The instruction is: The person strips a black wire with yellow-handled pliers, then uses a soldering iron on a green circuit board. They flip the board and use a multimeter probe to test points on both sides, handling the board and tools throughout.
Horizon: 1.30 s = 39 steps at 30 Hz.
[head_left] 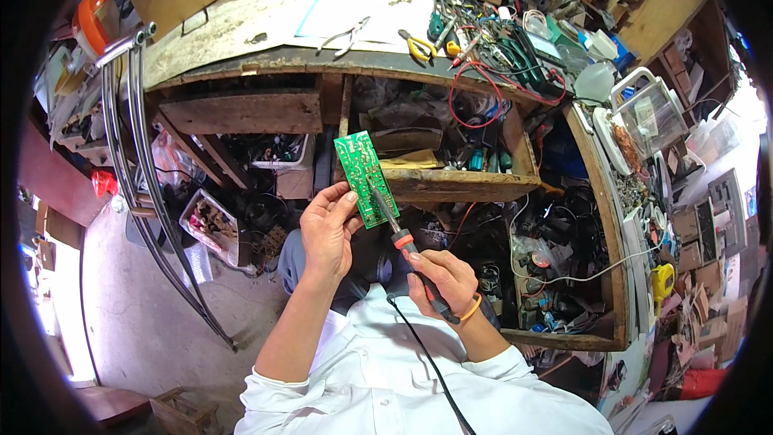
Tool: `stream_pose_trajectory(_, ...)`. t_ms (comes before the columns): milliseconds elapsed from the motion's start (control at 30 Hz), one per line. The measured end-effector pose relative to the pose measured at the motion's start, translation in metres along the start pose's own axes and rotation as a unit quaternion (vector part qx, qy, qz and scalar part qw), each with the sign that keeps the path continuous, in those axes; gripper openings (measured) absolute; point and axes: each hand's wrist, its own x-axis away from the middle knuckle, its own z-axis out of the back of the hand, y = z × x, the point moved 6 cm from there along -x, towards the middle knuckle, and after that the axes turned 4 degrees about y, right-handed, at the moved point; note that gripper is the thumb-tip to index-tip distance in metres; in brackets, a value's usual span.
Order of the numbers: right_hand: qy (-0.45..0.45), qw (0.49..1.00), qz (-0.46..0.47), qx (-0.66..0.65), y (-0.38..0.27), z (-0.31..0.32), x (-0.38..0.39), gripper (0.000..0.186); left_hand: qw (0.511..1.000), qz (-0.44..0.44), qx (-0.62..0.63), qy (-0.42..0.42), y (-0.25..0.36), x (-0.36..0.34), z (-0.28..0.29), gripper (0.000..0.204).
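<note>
A green circuit board (352, 165) stands tilted over my lap, its soldered side showing. My left hand (328, 225) pinches it by the lower left edge, thumb in front and fingers behind. In my right hand (447, 280) is a soldering iron (405, 243) with a red and black handle, the fist wrapped around the grip. Its metal shaft slants up to the left across the board, and the tip appears to meet the middle of the board. A black cord (423, 346) runs down over my white shirt.
Ahead is a wooden workbench (233, 72) with pliers (346, 38), yellow-handled cutters (419, 47) and tangled red test leads (475, 72). Below it an open drawer (459, 185) holds tools and bags. Bent metal tubes (153, 185) lean at the left. A cluttered shelf unit (620, 274) stands at the right.
</note>
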Motion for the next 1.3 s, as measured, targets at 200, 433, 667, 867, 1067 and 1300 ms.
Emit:
stream_pose_trajectory(200, 0.002, 1.000, 0.017, 0.013, -0.001, -0.002, 0.000, 0.044, 1.000, 0.001, 0.001, 0.001, -0.001, 0.001, -0.002, 0.023)
stream_pose_trajectory(433, 0.007, 0.999, 0.030, 0.017, -0.002, -0.003, 0.001, 0.045, 1.000, -0.003, 0.001, 0.007, -0.002, 0.001, -0.002, 0.023)
stream_pose_trajectory(667, 0.007, 0.999, 0.040, 0.022, -0.006, -0.006, -0.002, 0.048, 1.000, -0.014, 0.001, 0.011, -0.003, 0.002, -0.005, 0.023)
stream_pose_trajectory(867, 0.015, 0.998, 0.042, 0.035, -0.005, -0.007, -0.001, 0.042, 0.999, -0.031, -0.005, 0.021, -0.004, 0.003, -0.005, 0.022)
stream_pose_trajectory(1067, 0.011, 0.998, 0.044, 0.040, -0.005, -0.006, -0.001, 0.043, 0.999, -0.035, 0.002, 0.020, -0.002, 0.003, -0.008, 0.021)
stream_pose_trajectory(1300, -0.008, 0.997, 0.060, 0.040, -0.003, -0.007, 0.002, 0.046, 0.999, -0.030, 0.008, 0.035, -0.005, 0.005, -0.010, 0.021)
